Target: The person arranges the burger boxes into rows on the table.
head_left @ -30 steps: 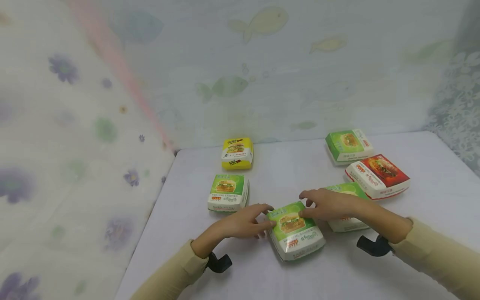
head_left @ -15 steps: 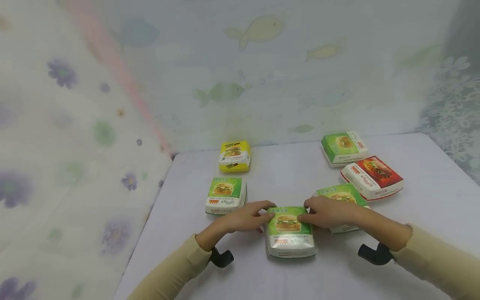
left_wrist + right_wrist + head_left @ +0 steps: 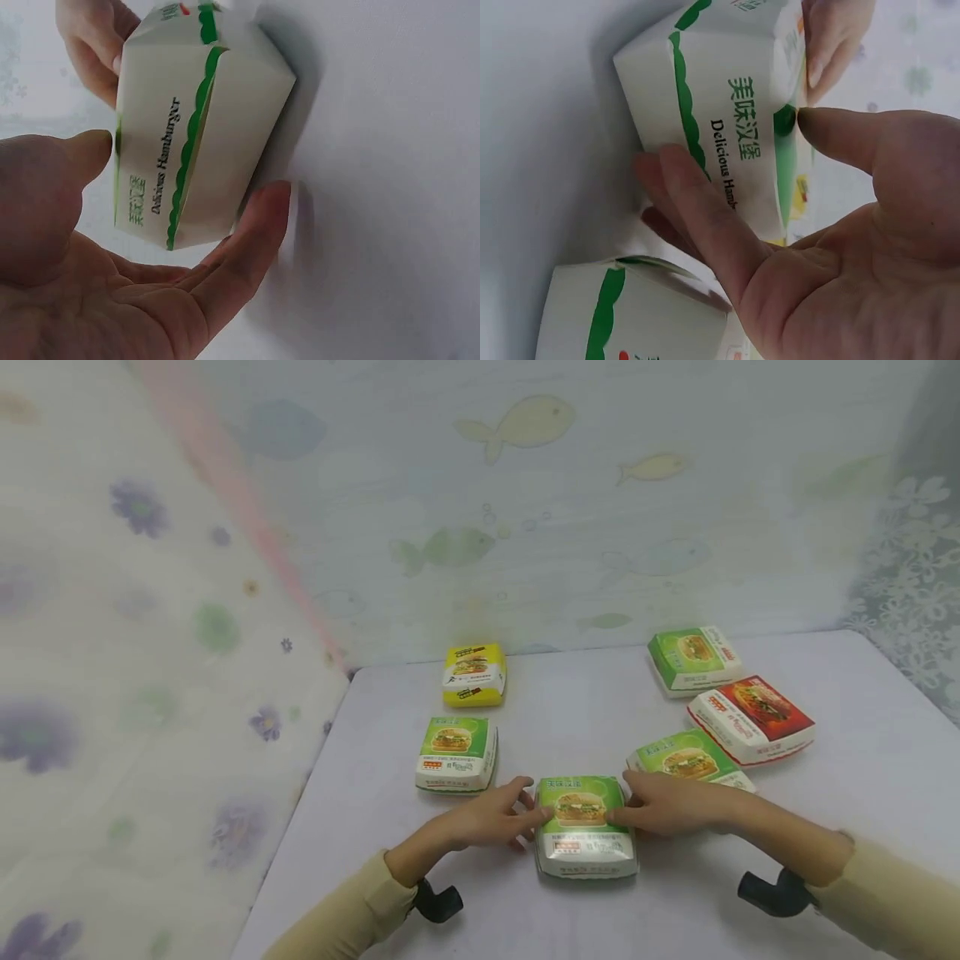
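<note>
A green-and-white burger box (image 3: 585, 835) lies flat on the table between my two hands, its burger picture facing up. My left hand (image 3: 491, 817) grips its left side, thumb on the lid's edge and fingers down along the side wall. On the opposite side my right hand (image 3: 675, 803) holds it in the same way. The left wrist view shows the box's white side wall (image 3: 157, 150) between thumb and fingers. In the right wrist view, fingertips (image 3: 686, 176) touch the printed wall. Just behind my right hand lies another green burger box (image 3: 686, 755), partly covered by that hand.
To the left stand a green burger box (image 3: 456, 752) and, behind it, a yellow one (image 3: 474, 675). At the right are a red-and-white box (image 3: 753, 718) and a further green one (image 3: 693, 658). A white cloth covers the table (image 3: 450, 935); patterned fabric hangs behind and at the left.
The box between my hands has turned from slanted to square with me. My right hand has come down from its top corner to its right side; my left hand stays at the left side.
</note>
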`<state>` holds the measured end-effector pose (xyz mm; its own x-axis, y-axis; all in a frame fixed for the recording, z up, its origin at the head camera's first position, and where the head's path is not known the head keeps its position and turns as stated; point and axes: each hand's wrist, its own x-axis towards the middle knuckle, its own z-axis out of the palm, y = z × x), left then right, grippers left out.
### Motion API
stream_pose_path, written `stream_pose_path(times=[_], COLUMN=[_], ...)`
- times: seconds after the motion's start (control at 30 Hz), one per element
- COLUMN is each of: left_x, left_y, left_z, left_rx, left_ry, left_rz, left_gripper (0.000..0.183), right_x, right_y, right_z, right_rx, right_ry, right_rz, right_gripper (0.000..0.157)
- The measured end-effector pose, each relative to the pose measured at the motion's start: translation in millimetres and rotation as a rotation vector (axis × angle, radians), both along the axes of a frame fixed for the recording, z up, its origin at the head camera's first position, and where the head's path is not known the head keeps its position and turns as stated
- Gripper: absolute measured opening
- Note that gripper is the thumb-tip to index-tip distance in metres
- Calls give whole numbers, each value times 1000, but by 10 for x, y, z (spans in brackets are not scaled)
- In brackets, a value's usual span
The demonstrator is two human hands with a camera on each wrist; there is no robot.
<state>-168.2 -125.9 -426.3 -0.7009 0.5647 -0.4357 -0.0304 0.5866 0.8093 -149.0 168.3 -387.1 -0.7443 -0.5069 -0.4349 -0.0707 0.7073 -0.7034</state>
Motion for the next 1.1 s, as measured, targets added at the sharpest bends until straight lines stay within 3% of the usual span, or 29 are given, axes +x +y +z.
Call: stream_pose_path(times=[0.27,0.5,0.8,1.1], left_x=[10,-27,-112,-162], left_y=[29,23,38,94], left_z=[-43,-7,75,175], left_rx=[78,129,122,189], left_ry=[-73,-107,-48,-12], left_rz=[-21,-4,39,118], left_gripper=[45,54,57,58], right_x=[10,-36,-117,-179], right_y=[-26,-17,-11,11], right_z=[-40,-3,58,119], right_rx=[6,14,-18,-53], right_ry=[-28,15,43,100], right_rz=[-25,-6,-32,-74], right_gripper=[40,47,68,82])
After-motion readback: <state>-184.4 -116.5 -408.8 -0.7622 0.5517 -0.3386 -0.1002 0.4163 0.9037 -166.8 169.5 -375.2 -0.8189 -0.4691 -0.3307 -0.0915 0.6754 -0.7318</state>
